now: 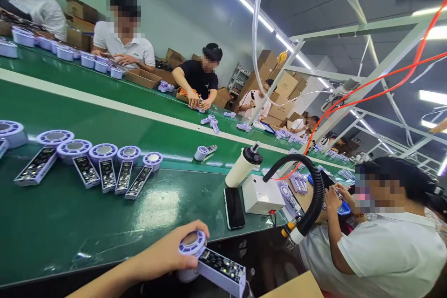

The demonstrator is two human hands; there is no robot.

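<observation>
My left hand [174, 249] reaches in from the lower left, over the table's front edge. Its fingers and thumb are wrapped round the head of a lavender plastic device housing [221, 272]. That housing has a slotted ring with a metallic disc on its round head, and a black circuit board with small light parts shows in its open handle. My right hand is out of view. Further up the green table, several like housings [103, 167] lie in a row, boards facing up.
A black phone [234, 208] lies by a white box [262, 195] with a black hose [316, 181]. A white cylinder [243, 167] stands behind them. To the right sits a co-worker [391, 242]. A cardboard box [296, 287] is below; other people work across the green belt [115, 125].
</observation>
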